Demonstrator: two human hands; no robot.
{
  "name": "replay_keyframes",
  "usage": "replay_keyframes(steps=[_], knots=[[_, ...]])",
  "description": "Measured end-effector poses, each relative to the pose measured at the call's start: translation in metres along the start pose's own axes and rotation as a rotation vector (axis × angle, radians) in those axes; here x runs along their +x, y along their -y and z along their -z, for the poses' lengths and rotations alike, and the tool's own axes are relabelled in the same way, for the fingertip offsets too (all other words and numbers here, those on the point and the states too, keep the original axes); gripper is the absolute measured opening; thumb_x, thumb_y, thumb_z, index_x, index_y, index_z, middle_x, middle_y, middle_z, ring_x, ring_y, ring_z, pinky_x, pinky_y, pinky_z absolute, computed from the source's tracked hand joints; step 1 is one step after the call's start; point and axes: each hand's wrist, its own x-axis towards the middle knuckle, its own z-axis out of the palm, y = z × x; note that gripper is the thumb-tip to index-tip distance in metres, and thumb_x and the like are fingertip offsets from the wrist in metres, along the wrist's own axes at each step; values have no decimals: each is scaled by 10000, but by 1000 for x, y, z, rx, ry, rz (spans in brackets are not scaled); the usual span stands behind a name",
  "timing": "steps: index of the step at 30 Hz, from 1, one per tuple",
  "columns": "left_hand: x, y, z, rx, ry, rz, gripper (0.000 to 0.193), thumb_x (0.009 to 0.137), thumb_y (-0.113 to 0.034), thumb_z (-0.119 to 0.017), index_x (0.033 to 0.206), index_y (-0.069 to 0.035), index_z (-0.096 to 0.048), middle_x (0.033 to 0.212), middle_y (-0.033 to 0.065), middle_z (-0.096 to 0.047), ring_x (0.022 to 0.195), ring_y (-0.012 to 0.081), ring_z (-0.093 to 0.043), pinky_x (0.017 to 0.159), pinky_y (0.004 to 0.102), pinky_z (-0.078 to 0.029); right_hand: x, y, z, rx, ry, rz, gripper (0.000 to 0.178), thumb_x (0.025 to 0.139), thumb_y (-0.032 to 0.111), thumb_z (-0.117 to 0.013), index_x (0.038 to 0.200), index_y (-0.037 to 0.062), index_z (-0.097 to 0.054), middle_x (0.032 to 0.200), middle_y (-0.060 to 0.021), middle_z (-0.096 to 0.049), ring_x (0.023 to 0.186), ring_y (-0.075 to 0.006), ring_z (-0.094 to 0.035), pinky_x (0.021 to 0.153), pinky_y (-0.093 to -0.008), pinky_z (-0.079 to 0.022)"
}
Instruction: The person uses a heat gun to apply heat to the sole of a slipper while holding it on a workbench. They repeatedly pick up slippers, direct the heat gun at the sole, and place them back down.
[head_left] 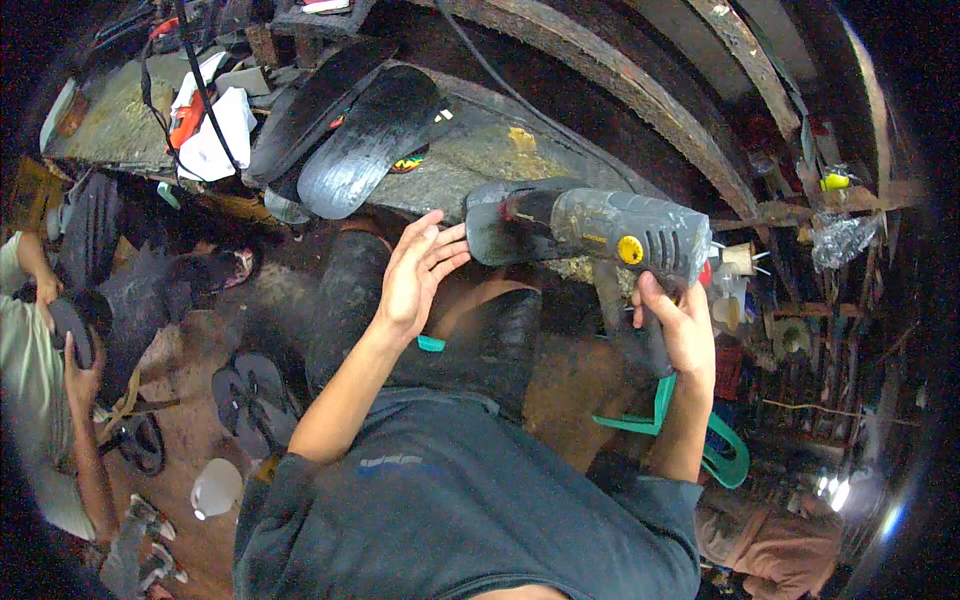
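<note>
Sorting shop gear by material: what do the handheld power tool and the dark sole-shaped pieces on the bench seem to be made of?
The power tool looks like moulded grey plastic, dusty and matte, with vent slots and a yellow knob; the right hand grips its handle. The sole-shaped pieces look like black rubber or foam, dull and scuffed, though which is unclear. The left hand is open beside the tool's front.

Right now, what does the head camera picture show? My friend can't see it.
The right hand grips a grey heat gun aimed at a dark sole piece touched by the left hand. Black sandal soles lie on the workbench behind.
</note>
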Motion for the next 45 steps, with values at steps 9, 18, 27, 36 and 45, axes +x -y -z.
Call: replay_keyframes(steps=[9,18,27,36,45], knots=[[4,-2,2,-84,-9,20,502,1145,-362,-464,1509,-20,-415,1432,254,-623,1263,311,-640,1132,459,-495,-19,19,-16,-108,89,10,279,945,171,-803,1156,25,-694,926,-12,-699,763,-117,-616,699,-308,-504],[10,-7,-3,-6,-57,-51,566,1124,-406,-495,1504,2,-404,1355,242,-599,1266,374,-629,1146,503,-501,-43,16,-1,-245,41,-16,364,892,132,-803,1214,-12,-713,1116,-93,-773,1041,-204,-701,975,-384,-528],[17,-10,2,-24,-37,-94,478,1134,-297,-515,1509,-17,-419,1322,208,-592,1237,369,-652,1107,491,-537,-41,-13,24,-276,-208,-56,280,942,224,-801,1096,10,-708,848,-29,-680,655,-100,-569,602,-300,-462],[8,-5,-19,562,-164,-231,618,1035,-234,-670,1547,-20,-399,1491,206,-481,1400,328,-515,1209,465,-416,-22,-25,35,-283,-318,-83,278,1009,242,-745,1135,1,-693,880,-36,-661,704,-120,-587,627,-299,-482],[50,1,-64,1612,346,-751,1280,668,-196,-971,1671,-67,-187,1588,279,-398,1479,476,-389,1259,531,-342,-20,-14,13,-129,-123,-1,228,996,170,-758,1129,13,-662,895,-44,-664,713,-135,-601,628,-311,-498]])
